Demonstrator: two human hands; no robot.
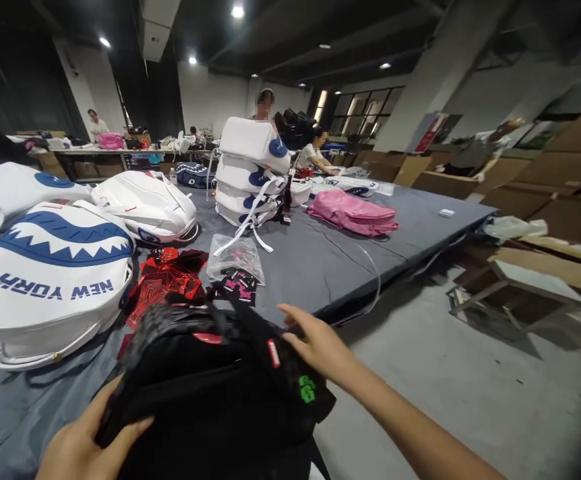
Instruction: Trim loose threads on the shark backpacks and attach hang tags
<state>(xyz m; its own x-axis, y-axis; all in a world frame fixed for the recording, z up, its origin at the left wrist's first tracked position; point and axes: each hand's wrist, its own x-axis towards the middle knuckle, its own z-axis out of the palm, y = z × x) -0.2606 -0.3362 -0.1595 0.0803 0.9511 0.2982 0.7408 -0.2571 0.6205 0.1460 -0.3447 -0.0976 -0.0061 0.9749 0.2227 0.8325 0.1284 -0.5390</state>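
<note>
A black backpack [210, 393] lies at the near edge of a grey-covered table [320, 260]. It has a small red tag and a green mark on its right side. My left hand [87, 440] grips its near left edge from below, thumb over the fabric. My right hand [317, 343] rests on the bag's right side, fingers spread toward the top. Just beyond the bag lie a pile of red and black tags [167, 280] and a clear plastic bag [235, 260] with small pink and black labels.
White backpacks with a blue shark-mouth print and "NEW YORK" [53, 280] fill the left. A stack of white bags [253, 177] and a pink bag [353, 213] sit farther back. Other people work at far tables. Flat cardboard [545, 200] and concrete floor lie right.
</note>
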